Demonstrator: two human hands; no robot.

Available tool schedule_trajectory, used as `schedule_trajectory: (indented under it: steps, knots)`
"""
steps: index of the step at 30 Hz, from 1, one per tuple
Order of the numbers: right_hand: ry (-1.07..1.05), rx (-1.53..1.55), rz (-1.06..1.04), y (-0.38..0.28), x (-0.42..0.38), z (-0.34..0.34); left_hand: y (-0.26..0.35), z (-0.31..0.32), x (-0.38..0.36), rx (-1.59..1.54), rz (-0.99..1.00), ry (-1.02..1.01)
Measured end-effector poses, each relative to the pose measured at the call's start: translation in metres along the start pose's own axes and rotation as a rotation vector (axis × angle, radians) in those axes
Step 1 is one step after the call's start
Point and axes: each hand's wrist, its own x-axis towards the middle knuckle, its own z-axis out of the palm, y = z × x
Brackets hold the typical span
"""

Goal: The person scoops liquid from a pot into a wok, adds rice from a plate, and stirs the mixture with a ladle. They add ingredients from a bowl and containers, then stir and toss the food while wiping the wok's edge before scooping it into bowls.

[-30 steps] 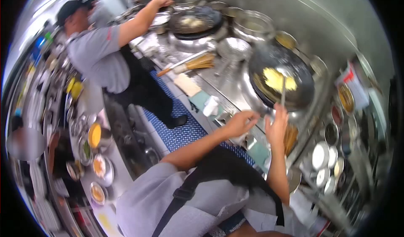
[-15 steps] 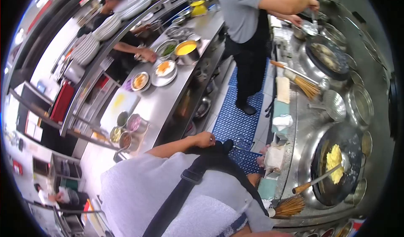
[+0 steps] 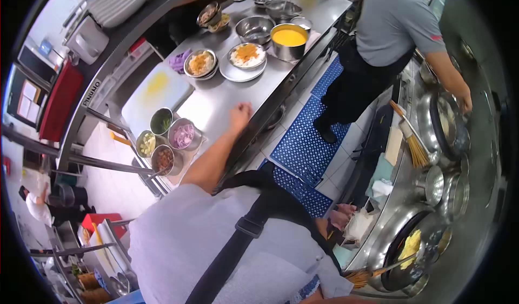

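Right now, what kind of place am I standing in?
Most likely a restaurant kitchen. A row of woks is set into a steel cooking range, a steel prep counter holds bowls of chopped ingredients and plated rice dishes, and another aproned cook works alongside.

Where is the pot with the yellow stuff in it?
In the head view, the yellow-filled pot stands at the far end of the steel counter, beside a plate of rice and beyond the person's outstretched left hand.

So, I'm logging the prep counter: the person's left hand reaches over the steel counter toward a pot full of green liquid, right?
Not quite. In the head view the left hand does reach over the steel counter, but the pot holds yellow liquid, not green.
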Motion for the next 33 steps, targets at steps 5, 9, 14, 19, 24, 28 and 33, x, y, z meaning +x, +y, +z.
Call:
schedule_trajectory:
  steps: [5,9,14,19,24,28,33]
  knots:
    - [-0.14,-0.225,-0.531,-0.194,0.016,0.077,-0.006,-0.074,0.123,-0.616,-0.112,0.612]
    - [-0.48,-0.066,-0.725,-0.397,-0.07,0.134,0.003,-0.131,0.172,-0.65,-0.192,0.821]
    - [-0.604,0.177,-0.747,-0.573,-0.146,0.209,-0.091,-0.175,0.235,-0.336,-0.216,0.711]
    - [-0.627,0.388,-0.505,-0.645,-0.126,0.271,-0.036,-0.171,0.205,-0.536,-0.262,0.708]
    - [-0.439,0.429,-0.528,-0.67,-0.116,0.303,-0.05,-0.179,0.221,-0.35,-0.339,0.709]
    - [-0.304,0.383,-0.619,-0.68,-0.112,0.308,-0.022,-0.185,0.21,-0.324,-0.375,0.579]
    - [-0.284,0.377,-0.717,-0.675,-0.125,0.29,-0.007,-0.189,0.215,-0.194,-0.28,0.61]
